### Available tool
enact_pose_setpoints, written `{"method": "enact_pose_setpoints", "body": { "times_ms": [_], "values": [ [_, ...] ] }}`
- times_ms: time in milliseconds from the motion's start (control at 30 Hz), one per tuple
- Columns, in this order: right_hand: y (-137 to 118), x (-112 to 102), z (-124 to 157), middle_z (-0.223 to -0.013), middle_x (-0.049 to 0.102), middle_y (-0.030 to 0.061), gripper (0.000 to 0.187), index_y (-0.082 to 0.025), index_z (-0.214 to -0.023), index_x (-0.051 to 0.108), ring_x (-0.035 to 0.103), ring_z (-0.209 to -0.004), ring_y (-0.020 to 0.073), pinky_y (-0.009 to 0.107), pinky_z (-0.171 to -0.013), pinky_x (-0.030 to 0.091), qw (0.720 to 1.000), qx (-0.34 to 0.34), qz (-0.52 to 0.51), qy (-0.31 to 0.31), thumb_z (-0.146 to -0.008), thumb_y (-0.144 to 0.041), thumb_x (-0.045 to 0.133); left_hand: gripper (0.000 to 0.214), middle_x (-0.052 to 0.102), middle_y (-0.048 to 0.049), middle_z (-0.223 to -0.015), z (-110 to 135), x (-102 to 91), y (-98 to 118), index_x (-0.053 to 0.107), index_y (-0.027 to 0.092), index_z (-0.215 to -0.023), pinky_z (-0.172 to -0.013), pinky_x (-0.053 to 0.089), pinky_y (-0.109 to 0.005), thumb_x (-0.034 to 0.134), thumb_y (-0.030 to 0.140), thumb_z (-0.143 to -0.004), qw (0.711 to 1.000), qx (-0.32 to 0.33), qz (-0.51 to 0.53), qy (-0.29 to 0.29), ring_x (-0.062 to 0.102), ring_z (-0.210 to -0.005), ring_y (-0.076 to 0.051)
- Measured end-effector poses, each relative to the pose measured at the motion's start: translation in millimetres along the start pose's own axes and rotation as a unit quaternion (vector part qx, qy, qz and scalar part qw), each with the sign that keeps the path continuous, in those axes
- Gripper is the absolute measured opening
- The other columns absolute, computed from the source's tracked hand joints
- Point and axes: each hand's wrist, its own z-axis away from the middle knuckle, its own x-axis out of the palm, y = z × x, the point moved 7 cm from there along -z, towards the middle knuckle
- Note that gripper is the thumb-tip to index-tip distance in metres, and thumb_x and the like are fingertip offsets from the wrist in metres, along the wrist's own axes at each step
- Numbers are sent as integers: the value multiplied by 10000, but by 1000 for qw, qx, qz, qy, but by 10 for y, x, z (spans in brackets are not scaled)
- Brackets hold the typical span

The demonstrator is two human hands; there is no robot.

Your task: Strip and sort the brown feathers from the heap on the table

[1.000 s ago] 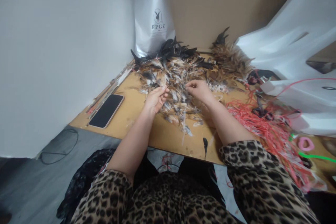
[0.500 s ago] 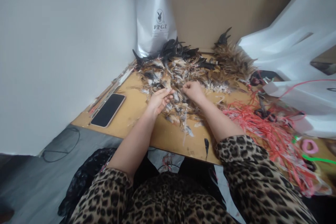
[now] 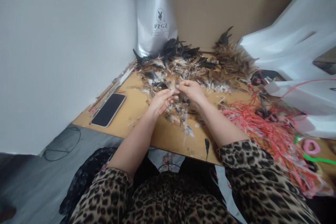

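Note:
A wide heap of brown, black and white feathers (image 3: 181,66) covers the back of a wooden table (image 3: 136,108). My left hand (image 3: 160,100) and my right hand (image 3: 193,91) meet at the near edge of the heap, fingertips touching. Both hands are pinched on small feathers between thumb and fingers. Loose feathers (image 3: 183,120) lie on the table just below my hands.
A black phone (image 3: 108,110) lies at the table's left. A white bag printed PPGZ (image 3: 155,17) stands behind the heap. Red strings (image 3: 265,129) pile at the right, with white bags (image 3: 294,59), a pink ring (image 3: 311,146) and a green cord (image 3: 319,159).
My two hands have drawn together from a little apart, and their fingertips now meet over the feathers. The right hand slid left.

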Motion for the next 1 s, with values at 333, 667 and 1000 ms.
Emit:
{"method": "enact_pose_setpoints", "body": {
  "times_ms": [333,667,1000],
  "values": [
    [26,41,-10,-553,535,-44,370,-155,-763,629,415,-473,53,204,-478,315,988,58,-103,-99,-506,-386,761,58,598,-11,-685,59,63,17,612,100,-745,-436,380,-55,568,64,-753,990,-60,129,-25,523,-526,4],
    [-12,18,-13,-523,531,-42,334,-146,-601,566,406,-471,53,205,-484,298,996,9,-27,-81,-516,-413,747,36,639,-25,-699,29,25,8,617,100,-768,-450,395,-77,610,111,-735,998,-30,53,0,540,-516,-8],
    [-76,17,42,-475,483,-52,290,-149,-590,548,349,-435,47,206,-448,257,998,15,36,-46,-554,-385,713,151,664,-44,-697,2,-10,-15,623,88,-743,-461,387,-117,687,202,-669,999,9,-49,15,558,-517,-29]
  ]
}}
